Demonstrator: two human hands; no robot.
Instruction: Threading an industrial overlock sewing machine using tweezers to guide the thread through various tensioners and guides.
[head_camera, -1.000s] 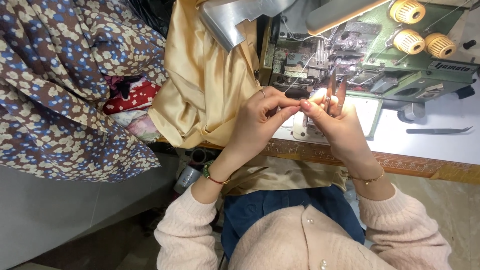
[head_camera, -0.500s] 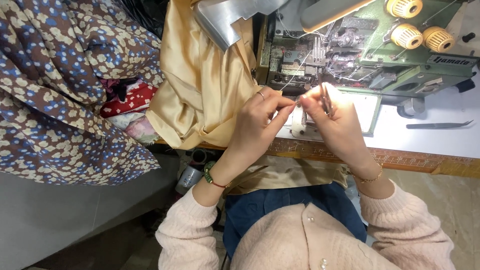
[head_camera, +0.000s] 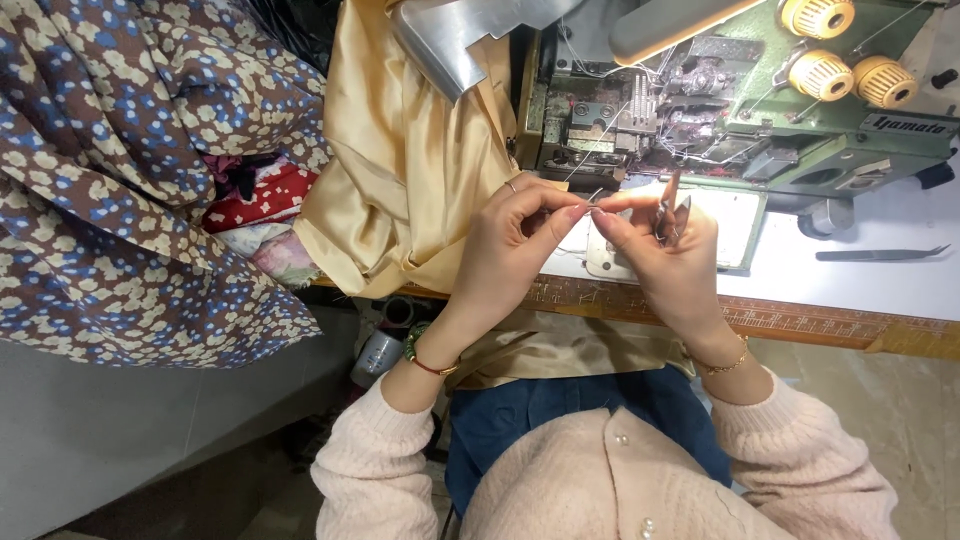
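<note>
My left hand (head_camera: 510, 245) pinches the thread (head_camera: 592, 194) end, fingertips meeting my right hand (head_camera: 665, 250) at frame centre | right grips tweezers (head_camera: 668, 210), long axis upright, tips up toward the sewing machine (head_camera: 720, 110) | gold fabric (head_camera: 400, 190) left.

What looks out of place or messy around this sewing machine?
Nothing looks damaged or spilled. The gold fabric hangs bunched over the table's edge beside the machine. Tweezers lie loose on the table. Both hands, left and right, pinch a thread between them.
</note>
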